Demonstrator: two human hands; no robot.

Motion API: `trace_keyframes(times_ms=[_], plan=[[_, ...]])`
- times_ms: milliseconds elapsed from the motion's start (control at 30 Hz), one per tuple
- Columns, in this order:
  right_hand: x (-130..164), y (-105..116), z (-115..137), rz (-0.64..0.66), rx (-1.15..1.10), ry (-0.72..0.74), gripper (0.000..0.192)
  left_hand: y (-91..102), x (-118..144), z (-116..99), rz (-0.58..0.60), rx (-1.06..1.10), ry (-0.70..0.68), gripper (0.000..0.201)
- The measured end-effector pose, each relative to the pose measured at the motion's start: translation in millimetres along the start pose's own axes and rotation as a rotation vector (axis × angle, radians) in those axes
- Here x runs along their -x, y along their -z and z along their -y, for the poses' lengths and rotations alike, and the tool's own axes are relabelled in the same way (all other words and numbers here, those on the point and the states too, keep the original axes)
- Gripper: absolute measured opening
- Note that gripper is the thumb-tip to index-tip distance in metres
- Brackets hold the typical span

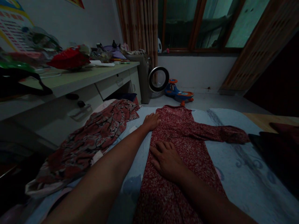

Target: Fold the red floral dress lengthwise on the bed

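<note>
A long red dress with white speckles (177,133) lies spread on a bed with a light blue sheet (227,158). One sleeve stretches out to the right; the left sleeve does not show. My left hand (152,121) rests at the dress's left edge near the shoulder, fingers lying over the fabric. Lower down, my right hand (167,160) presses palm down on the body of the dress, its fingers apart. Neither hand appears to grip the cloth.
A crumpled patterned cloth (105,127) lies along the bed's left side. Dark folded clothes (277,149) sit at the right. A cluttered desk (93,76) runs along the left wall. Beyond stand a washer with its round door (158,79) ajar and a blue ride-on toy (178,92).
</note>
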State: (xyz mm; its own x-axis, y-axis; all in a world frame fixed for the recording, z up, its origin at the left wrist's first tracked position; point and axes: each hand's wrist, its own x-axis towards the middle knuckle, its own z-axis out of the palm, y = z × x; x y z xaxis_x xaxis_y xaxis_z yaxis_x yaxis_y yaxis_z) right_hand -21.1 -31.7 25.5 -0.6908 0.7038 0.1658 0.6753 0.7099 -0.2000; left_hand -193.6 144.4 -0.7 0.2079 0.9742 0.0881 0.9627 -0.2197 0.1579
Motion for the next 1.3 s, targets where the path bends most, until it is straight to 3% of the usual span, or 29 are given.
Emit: trace_keyframes(times_ms=[367,533,633,800,1000,1167,1300], plan=[[-1,0,-1,0.012,-0.005,-0.004,0.049,0.2,-28,2,-0.016,0.016,0.045,0.042],[0,2,-1,0.002,-0.018,-0.008,0.049,1.8,-26,-2,-0.019,0.034,0.066,0.044],[1,1,-1,-0.005,-0.027,-0.001,0.049,5.9,-7,-6,-0.05,0.058,0.032,0.044],[1,-1,-3,-0.066,-0.077,-0.007,0.048,18.0,49,-12,-0.092,0.045,-0.123,0.038],[2,3,-13,-0.19,-0.105,-0.066,0.019,29.1,108,-26,-0.015,0.053,-0.172,0.037],[2,2,-28,-0.261,0.017,-0.222,0.032,18.4,136,-47,-0.047,0.054,-0.139,0.042],[2,-5,-35,-0.187,0.077,-0.26,0.039,9.4,148,-59,-0.021,0.039,-0.093,0.048]])
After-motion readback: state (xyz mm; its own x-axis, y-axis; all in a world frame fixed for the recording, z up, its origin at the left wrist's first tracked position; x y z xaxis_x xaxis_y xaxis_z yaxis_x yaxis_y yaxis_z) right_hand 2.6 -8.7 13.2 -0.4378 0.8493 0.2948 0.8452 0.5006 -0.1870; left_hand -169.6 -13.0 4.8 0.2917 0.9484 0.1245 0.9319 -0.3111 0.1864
